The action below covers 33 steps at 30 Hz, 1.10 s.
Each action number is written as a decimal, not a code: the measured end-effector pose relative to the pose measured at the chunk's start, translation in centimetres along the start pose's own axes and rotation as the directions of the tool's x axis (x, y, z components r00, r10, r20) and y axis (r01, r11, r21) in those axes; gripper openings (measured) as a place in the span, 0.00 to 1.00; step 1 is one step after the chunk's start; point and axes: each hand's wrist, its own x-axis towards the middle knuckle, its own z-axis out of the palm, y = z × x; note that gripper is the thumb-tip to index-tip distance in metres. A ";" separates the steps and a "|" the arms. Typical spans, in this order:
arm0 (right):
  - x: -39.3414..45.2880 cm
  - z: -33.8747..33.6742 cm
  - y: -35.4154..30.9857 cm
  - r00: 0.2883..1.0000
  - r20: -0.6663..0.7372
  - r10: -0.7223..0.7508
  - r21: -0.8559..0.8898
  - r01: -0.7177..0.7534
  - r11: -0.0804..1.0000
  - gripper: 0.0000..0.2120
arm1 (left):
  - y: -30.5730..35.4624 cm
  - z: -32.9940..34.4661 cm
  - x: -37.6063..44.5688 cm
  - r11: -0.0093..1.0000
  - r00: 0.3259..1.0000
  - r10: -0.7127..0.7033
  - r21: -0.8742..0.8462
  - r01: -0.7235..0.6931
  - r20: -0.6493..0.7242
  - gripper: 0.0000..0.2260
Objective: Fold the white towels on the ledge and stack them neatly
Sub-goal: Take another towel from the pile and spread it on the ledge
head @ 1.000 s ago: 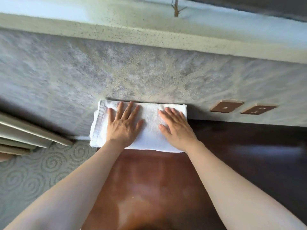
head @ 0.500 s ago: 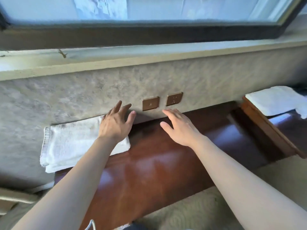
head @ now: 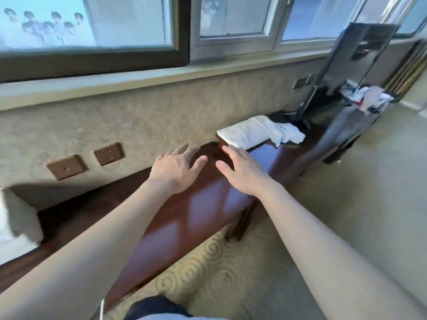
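Your arms: both bare forearms reach forward from the bottom of the view, over a swirl-patterned carpet (head: 208, 269).
Your left hand (head: 175, 168): palm down, fingers straight and spread, holding nothing, hovering over the dark wooden ledge (head: 184, 211).
Your right hand (head: 242, 169): palm down, fingers straight, holding nothing, just beside the left hand, its fingertips near the step up to a raised wooden top.
Change since half a second ago: your view has swung to the right. The folded towel (head: 16, 225) your left hand was touching now sits at the far left edge of view, well apart from both hands. The two brown wall plates (head: 85, 160) have slid to the left of your hands.
Next towels: a white towel pile (head: 249, 131) lies ahead on the raised top, flat at the left and with a crumpled towel (head: 286, 133) at its right end. It is nearer than before, just beyond your right fingertips.
Edges and room: the ledge runs along the textured wall; its front edge falls to the carpet on your right. The polished stretch between the folded towel and the pile is bare.
Beyond the pile: a dark flat screen (head: 355, 63) leans upright, with a dark cart (head: 360, 116) holding crumpled paper beside it.
Farthest: a windowsill and window frames.
Writing: none readable; a blurred picture of a group of figures shows in the left pane.
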 end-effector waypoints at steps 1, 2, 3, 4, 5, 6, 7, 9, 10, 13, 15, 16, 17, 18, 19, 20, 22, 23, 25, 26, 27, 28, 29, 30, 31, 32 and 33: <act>-0.1 -1.2 1.8 1.000 -0.019 0.018 -0.004 -0.018 1.000 0.30 | 2.0 0.5 1.1 1.000 1.000 0.023 0.000 -0.023 0.014 0.28; 0.0 -2.1 3.5 0.999 -0.039 0.034 -0.003 -0.034 0.999 0.30 | 3.7 0.9 2.2 0.999 0.999 0.042 0.005 -0.042 0.028 0.28; 0.0 -2.7 4.9 0.997 -0.054 0.054 0.003 -0.054 0.999 0.29 | 5.0 1.4 3.2 0.998 0.997 0.062 0.009 -0.062 0.044 0.28; 0.1 -3.3 6.5 0.995 -0.060 0.076 0.010 -0.075 0.997 0.29 | 6.5 2.0 4.3 0.997 0.995 0.082 0.006 -0.083 0.057 0.28; 0.2 -3.7 8.1 0.994 -0.056 0.097 0.014 -0.096 0.995 0.29 | 7.8 2.7 5.3 0.995 0.993 0.102 -0.003 -0.102 0.066 0.28; 0.5 -4.0 9.8 0.992 -0.050 0.116 0.016 -0.115 0.993 0.29 | 9.0 3.5 6.6 0.992 0.990 0.126 -0.008 -0.126 0.067 0.27; 0.9 -4.3 11.3 0.991 -0.040 0.131 0.014 -0.131 0.991 0.29 | 10.1 4.2 8.0 0.990 0.987 0.144 -0.011 -0.144 0.072 0.27; 2.3 -4.8 14.6 0.983 -0.031 0.180 0.023 -0.179 0.984 0.29 | 11.9 5.9 11.7 0.987 0.984 0.155 -0.041 -0.152 0.086 0.27; 3.0 -5.1 15.9 0.979 -0.029 0.200 0.033 -0.199 0.979 0.29 | 12.6 6.5 13.6 0.988 0.986 0.142 -0.066 -0.137 0.090 0.27; 4.9 -5.9 20.3 0.967 -0.030 0.254 0.022 -0.254 0.967 0.29 | 14.4 9.0 19.6 0.984 0.987 0.136 -0.132 -0.124 0.089 0.27; 6.2 -6.6 24.1 0.941 -0.001 0.338 0.023 -0.338 0.941 0.29 | 16.2 11.3 23.6 0.974 0.979 0.151 -0.187 -0.124 0.134 0.27; 7.0 -6.8 26.2 0.926 0.016 0.377 0.024 -0.377 0.926 0.29 | 17.0 12.6 25.4 0.970 0.976 0.155 -0.210 -0.122 0.150 0.27; 7.8 -7.2 28.1 0.913 0.029 0.407 0.015 -0.407 0.913 0.29 | 17.8 13.8 27.1 0.968 0.973 0.157 -0.219 -0.119 0.167 0.27; 8.5 -7.4 29.7 0.900 0.037 0.435 0.003 -0.435 0.900 0.29 | 18.3 14.8 28.5 0.968 0.971 0.159 -0.220 -0.118 0.180 0.27; 9.6 -7.5 31.3 0.888 0.043 0.458 -0.004 -0.458 0.889 0.29 | 18.8 15.9 30.2 0.967 0.966 0.165 -0.223 -0.120 0.198 0.27; 10.5 -7.5 32.6 0.877 0.053 0.477 -0.007 -0.477 0.879 0.29 | 19.2 16.8 31.7 0.967 0.960 0.175 -0.223 -0.125 0.217 0.27; 12.5 -7.2 34.6 0.866 0.083 0.493 -0.003 -0.494 0.869 0.29 | 20.1 18.0 34.2 0.969 0.948 0.182 -0.213 -0.127 0.261 0.28; 13.3 -7.1 35.3 0.865 0.100 0.491 -0.006 -0.493 0.870 0.29 | 20.4 18.5 35.0 0.970 0.944 0.183 -0.208 -0.127 0.275 0.28; 15.5 -6.8 36.8 0.866 0.125 0.484 -0.002 -0.488 0.873 0.29 | 21.2 19.4 36.7 0.973 0.940 0.179 -0.195 -0.126 0.289 0.27; 16.7 -6.8 37.7 0.865 0.129 0.485 0.004 -0.490 0.872 0.29 | 21.6 19.9 37.6 0.974 0.938 0.180 -0.187 -0.128 0.295 0.27; 17.9 -6.8 38.6 0.865 0.129 0.485 0.008 -0.490 0.872 0.29 | 21.9 20.4 38.4 0.976 0.934 0.179 -0.178 -0.128 0.309 0.27; 18.9 -6.7 39.4 0.866 0.132 0.482 0.015 -0.488 0.873 0.29 | 22.1 20.9 39.1 0.977 0.929 0.179 -0.167 -0.130 0.323 0.27; 20.0 -6.8 40.3 0.868 0.142 0.476 0.020 -0.483 0.875 0.29 | 22.4 21.4 39.9 0.980 0.924 0.174 -0.154 -0.127 0.340 0.27; 20.9 -6.8 41.2 0.869 0.154 0.469 0.020 -0.478 0.878 0.29 | 22.7 22.0 40.7 0.983 0.920 0.164 -0.139 -0.122 0.356 0.26; 22.0 -6.9 42.3 0.874 0.165 0.458 0.019 -0.467 0.884 0.29 | 23.1 22.6 41.5 0.986 0.916 0.147 -0.123 -0.108 0.374 0.26; 23.2 -7.0 43.5 0.880 0.168 0.444 0.020 -0.453 0.891 0.29 | 23.5 23.2 42.4 0.989 0.912 0.130 -0.110 -0.094 0.388 0.25; 24.3 -7.1 44.6 0.886 0.165 0.433 0.026 -0.442 0.896 0.29 | 23.9 23.6 43.2 0.991 0.911 0.116 -0.102 -0.081 0.396 0.24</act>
